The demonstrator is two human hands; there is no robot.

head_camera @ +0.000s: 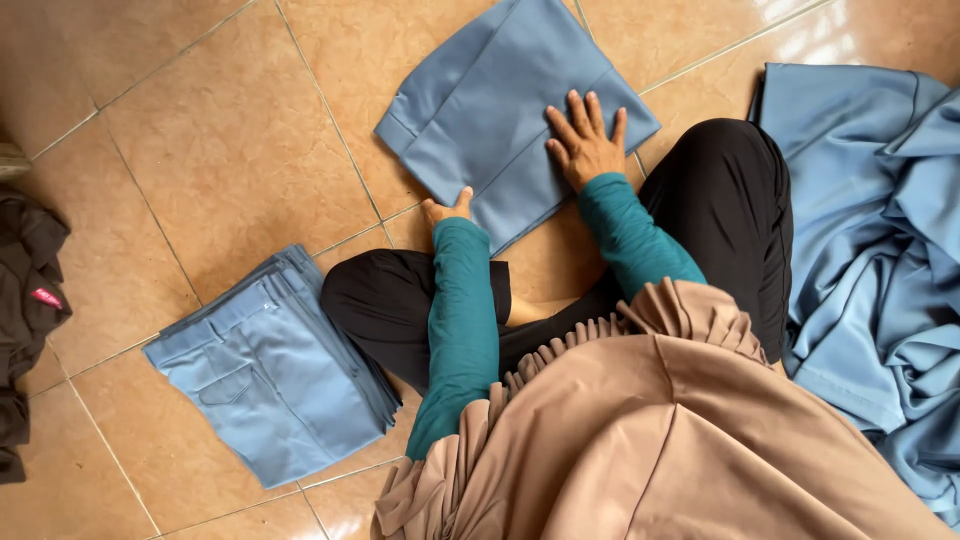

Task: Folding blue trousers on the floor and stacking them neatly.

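Hands: right [585, 145] flat, open on folded trousers [500, 110]; left [447, 210] half hidden, grip unclear.

One folded garment [500, 110], two piles [275, 375].

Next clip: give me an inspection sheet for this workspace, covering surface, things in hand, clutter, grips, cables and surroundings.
Surface: tan tiled floor with pale grout lines; the person sits on it with legs folded.
Job's things: folded blue garment lying flat in front of the knees.
Clutter: stack of folded blue trousers at the person's left; loose heap of blue cloth at the right; dark clothing at the far left edge.
Grips: right hand pressed flat, fingers spread, on the folded garment; left hand at its near edge, fingers hidden.
Cables: nothing seen.
Surroundings: only floor in view; no other people.
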